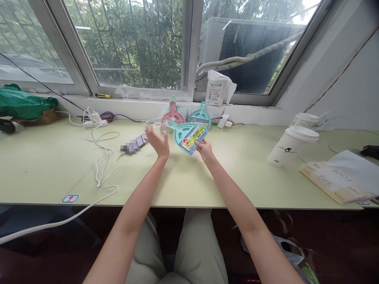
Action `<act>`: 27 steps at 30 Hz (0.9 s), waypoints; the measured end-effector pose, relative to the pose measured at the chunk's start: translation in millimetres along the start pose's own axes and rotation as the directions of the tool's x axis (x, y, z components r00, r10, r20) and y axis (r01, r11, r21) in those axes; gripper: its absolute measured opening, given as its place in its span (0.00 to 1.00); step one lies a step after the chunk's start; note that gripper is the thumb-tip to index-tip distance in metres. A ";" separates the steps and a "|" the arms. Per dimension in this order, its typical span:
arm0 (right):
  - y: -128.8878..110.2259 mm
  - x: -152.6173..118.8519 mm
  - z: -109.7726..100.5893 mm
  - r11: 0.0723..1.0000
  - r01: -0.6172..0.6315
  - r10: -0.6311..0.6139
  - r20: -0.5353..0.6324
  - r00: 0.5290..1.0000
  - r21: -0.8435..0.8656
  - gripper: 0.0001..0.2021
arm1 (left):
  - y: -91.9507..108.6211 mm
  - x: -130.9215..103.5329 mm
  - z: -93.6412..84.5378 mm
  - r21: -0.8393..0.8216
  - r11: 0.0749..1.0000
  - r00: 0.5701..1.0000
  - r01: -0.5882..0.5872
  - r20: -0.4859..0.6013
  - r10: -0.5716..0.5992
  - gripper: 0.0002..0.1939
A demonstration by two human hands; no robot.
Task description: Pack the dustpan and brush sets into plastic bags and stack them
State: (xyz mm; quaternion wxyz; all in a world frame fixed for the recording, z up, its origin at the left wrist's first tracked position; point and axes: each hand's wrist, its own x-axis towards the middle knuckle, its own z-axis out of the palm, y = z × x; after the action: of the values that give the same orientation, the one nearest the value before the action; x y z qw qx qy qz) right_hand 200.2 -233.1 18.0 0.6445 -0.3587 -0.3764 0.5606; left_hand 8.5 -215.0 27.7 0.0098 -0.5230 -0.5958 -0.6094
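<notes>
A mint-green dustpan and brush set (pixel 189 136) with a yellow label is held above the table, its handle pointing up to the left. My right hand (pixel 205 150) grips its lower right edge, by the bristles. To the left of the set, my left hand (pixel 158 142) is raised with fingers spread, holding nothing. Behind them, a pink dustpan set (pixel 172 114) and another green dustpan set (pixel 201 113) lean at the windowsill, with clear wrapping around them.
On the pale table (pixel 192 189), a phone (pixel 140 141) and white cables (pixel 102 173) lie left. White cups (pixel 286 148) and a paper bag (pixel 340 177) are at right. A tissue pack (pixel 216 92) rests on the sill, a green bag (pixel 25 102) far left.
</notes>
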 end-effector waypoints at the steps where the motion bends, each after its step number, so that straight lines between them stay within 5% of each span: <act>1: 0.2 0.1 0.0 1.000 -0.008 0.008 0.003 1.000 -0.011 0.12 | -3.6 0.9 4.0 -0.019 1.000 0.996 -0.008 0.092 0.010 0.31; 5: 0.4 0.3 -0.4 0.997 -0.025 0.028 0.026 0.999 -0.079 0.12 | -18.4 -0.3 20.3 -0.085 0.996 0.938 -0.024 0.344 0.052 0.27; 13: 1.6 -2.4 2.6 0.978 -0.005 0.028 0.109 0.994 -0.208 0.14 | -24.7 -3.1 25.5 -0.125 0.987 0.898 -0.096 0.416 0.140 0.26; 21: 5.5 -3.0 3.9 0.974 0.011 0.010 0.091 0.996 -0.227 0.13 | -12.5 -4.6 24.6 -0.356 0.919 0.840 -0.167 0.436 0.322 0.27; 27: 5.0 -4.6 5.5 0.978 0.044 -0.018 0.125 0.992 -0.204 0.15 | -14.6 1.8 13.2 -0.140 0.947 0.871 -0.289 0.372 0.321 0.25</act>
State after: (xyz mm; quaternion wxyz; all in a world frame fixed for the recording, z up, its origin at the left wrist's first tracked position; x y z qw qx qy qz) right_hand 192.7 -236.9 15.7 0.5879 -0.3827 -0.4771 0.5294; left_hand 6.6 -200.0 15.0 -0.0340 -0.7212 -0.4707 -0.5071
